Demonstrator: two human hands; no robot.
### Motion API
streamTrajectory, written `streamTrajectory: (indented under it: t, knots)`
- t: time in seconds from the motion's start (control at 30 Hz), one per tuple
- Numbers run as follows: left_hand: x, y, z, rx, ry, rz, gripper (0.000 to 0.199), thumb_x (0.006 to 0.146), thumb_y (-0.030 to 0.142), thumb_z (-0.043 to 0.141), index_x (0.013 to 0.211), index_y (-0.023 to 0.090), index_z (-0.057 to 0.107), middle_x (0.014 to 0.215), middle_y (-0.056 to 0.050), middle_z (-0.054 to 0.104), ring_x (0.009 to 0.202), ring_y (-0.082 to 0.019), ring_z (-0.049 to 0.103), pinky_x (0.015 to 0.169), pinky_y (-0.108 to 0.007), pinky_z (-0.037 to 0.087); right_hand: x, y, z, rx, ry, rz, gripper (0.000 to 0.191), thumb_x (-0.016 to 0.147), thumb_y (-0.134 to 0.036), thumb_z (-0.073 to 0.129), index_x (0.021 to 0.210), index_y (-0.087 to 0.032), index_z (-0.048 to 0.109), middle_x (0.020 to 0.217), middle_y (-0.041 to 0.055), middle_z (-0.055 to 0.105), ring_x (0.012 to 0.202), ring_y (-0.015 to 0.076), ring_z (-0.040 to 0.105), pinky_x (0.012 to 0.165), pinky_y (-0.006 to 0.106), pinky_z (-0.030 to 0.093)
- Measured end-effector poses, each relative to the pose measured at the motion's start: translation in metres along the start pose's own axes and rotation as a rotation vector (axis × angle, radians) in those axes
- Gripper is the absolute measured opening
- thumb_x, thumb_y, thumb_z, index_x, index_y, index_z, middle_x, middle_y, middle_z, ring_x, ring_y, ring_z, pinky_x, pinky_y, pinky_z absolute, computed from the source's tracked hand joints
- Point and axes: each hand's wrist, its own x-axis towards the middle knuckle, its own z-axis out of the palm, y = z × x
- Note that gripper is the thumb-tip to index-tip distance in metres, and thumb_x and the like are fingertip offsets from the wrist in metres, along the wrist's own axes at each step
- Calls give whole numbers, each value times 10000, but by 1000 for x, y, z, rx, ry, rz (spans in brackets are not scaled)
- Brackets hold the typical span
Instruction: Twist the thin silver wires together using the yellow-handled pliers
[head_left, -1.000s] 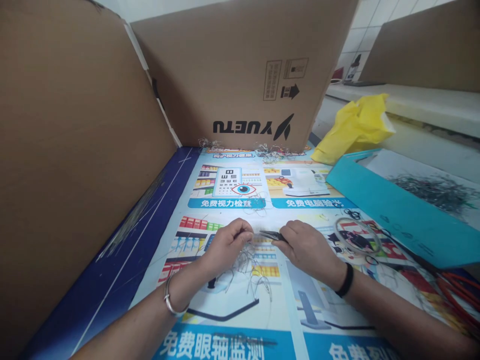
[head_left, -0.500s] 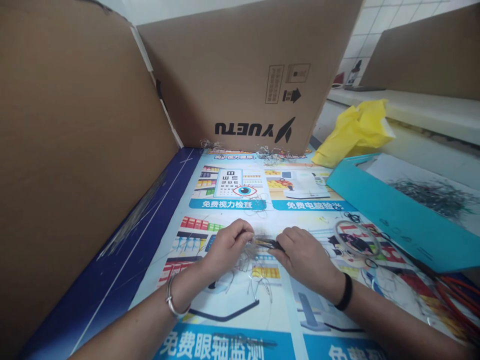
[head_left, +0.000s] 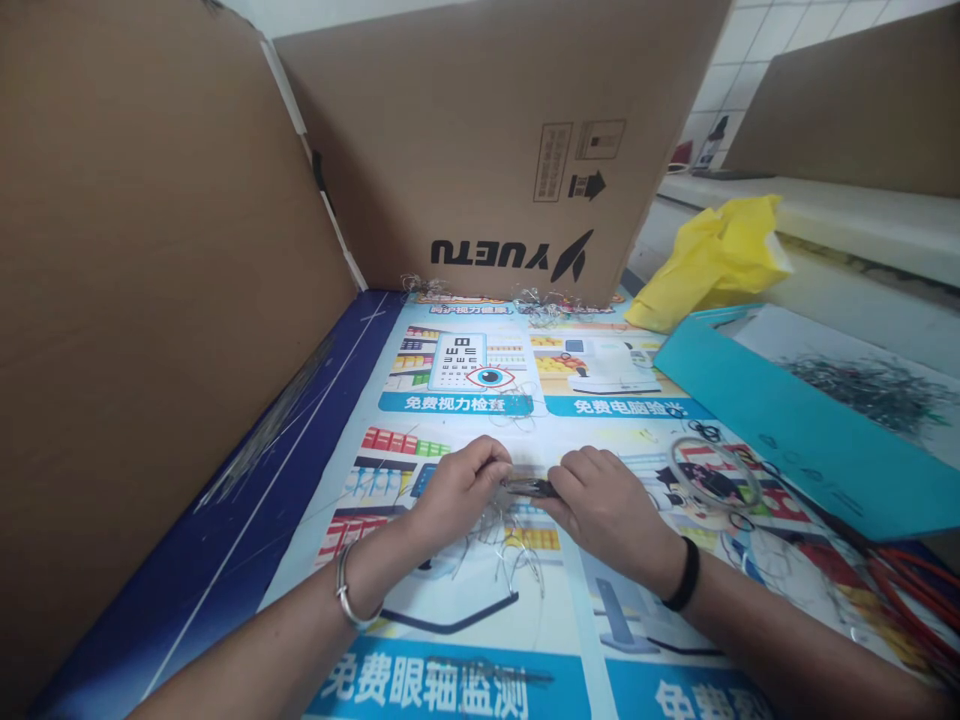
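Pliers [head_left: 532, 488] — now nearer left hand [head_left: 461, 488]

Worktop [head_left: 296, 470]: softly and moderately lit, pale across its printed middle, dim along the dark blue left edge.
Left cardboard panel [head_left: 150, 250]: brown and shaded.
Back cardboard panel [head_left: 487, 130]: shadow gathers towards its left fold; smallest print too soft to read.
Tiled wall [head_left: 780, 45]: pale, among the brighter areas.
Metal bangle [head_left: 343, 590]: small bright glints.
Pliers [head_left: 531, 488]: tips slightly soft.
Wires [head_left: 510, 550]: fine strands blend together.
Orange-handled tool [head_left: 911, 590]: smeared near the worktop's right edge.
Forearms [head_left: 795, 615]: stretched by wide-angle distortion.
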Motion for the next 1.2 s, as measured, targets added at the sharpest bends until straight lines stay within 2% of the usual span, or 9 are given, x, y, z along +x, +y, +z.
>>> streamTrajectory:
  t: [0.27,0.43,0.6,0.77,1.03,1.2]
  knots:
    - [0,1,2,-13,0,-47,99,815,208,449,749,197,522,632,47,506,587,-104,476,590,-207,376,2,-1,-6,-102,-6,-42,270,853,-403,481,704,-184,532,693,54,507,699,197,409,638,322,247]
    - [1,2,2,-57,-2,-101,107,805,208,447,725,194,516,554,59,473,526,-97,445,560,-207,362,1,-1,-6,-120,11,-50,287,866,-406,460,699,-183,529,681,51,500,687,191,402,631,319,244]
    - [0,3,2,-87,3,-116,104,805,205,443,727,190,509,563,59,467,529,-93,437,556,-202,357,0,0,-5,-119,32,-66,280,863,-399,469,691,-185,522,665,45,491,669,187,395,618,312,240]
    - [-2,3,3,-43,23,-89,108,811,209,449,726,189,513,581,58,476,546,-92,436,572,-201,356,-1,0,-2,-95,34,-46,293,862,-413,467,679,-189,518,660,42,492,656,185,398,613,311,243]
    - [0,2,4,-49,33,-95,119,813,209,437,724,187,513,591,48,486,539,-94,440,536,-197,354,-2,0,4,82,-59,25,264,866,-392,464,728,-178,535,717,48,517,705,186,431,646,297,282]
    - [-1,3,3,-24,35,-88,119,809,209,442,720,184,517,574,51,473,540,-96,435,550,-204,355,-1,0,3,54,-63,25,247,846,-393,496,726,-181,540,723,50,519,710,195,426,649,306,278]
